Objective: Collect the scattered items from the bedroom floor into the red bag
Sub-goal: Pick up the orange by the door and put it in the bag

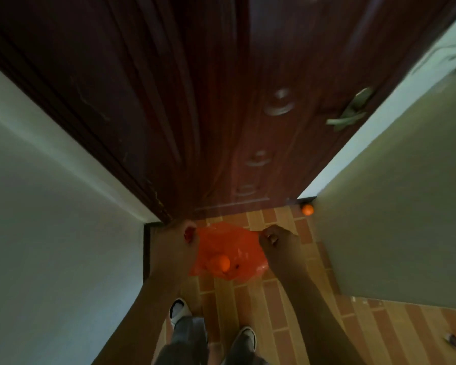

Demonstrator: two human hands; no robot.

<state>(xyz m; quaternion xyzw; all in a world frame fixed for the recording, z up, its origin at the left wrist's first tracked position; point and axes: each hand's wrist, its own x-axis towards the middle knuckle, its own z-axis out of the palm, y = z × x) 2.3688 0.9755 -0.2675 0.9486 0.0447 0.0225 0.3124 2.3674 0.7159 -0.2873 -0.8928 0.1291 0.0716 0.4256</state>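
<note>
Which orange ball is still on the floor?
The ball by the right wall, near the door. The other ball is inside the red bag.

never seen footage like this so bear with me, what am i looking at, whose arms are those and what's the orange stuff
There is no machine here. One camera worn on a person's head looks down, so the arms are that person's own. The left hand and right hand each pinch an edge of the red bag, holding it open above the tiled floor. An orange ball shows inside the bag. Another orange ball lies on the floor by the wall corner, near the dark wooden door. The shoes below are the person's.
</note>
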